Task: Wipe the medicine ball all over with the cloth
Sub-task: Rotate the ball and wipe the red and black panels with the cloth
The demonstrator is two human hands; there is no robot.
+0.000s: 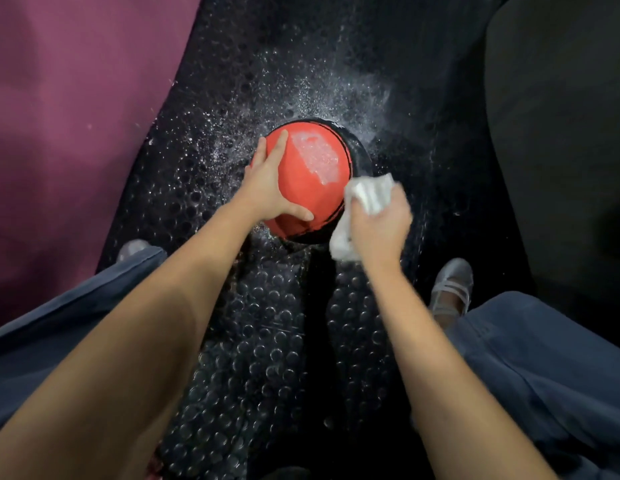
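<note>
Medicine ball [312, 181], red with a black band, sits on a black rubber mat [260, 341] studded with round bumps and speckled with white droplets around the ball. At far left lies a purple floor [59, 116]. The left hand [267, 183] rests spread against the ball's left side, fingers straight. On the ball's top is a pale wet patch. The right hand [379, 225], blurred, grips a bunched white cloth [367, 194] at the ball's right edge. A grey shoe [452, 284] stands further right, beside dark padding [561, 133].
</note>
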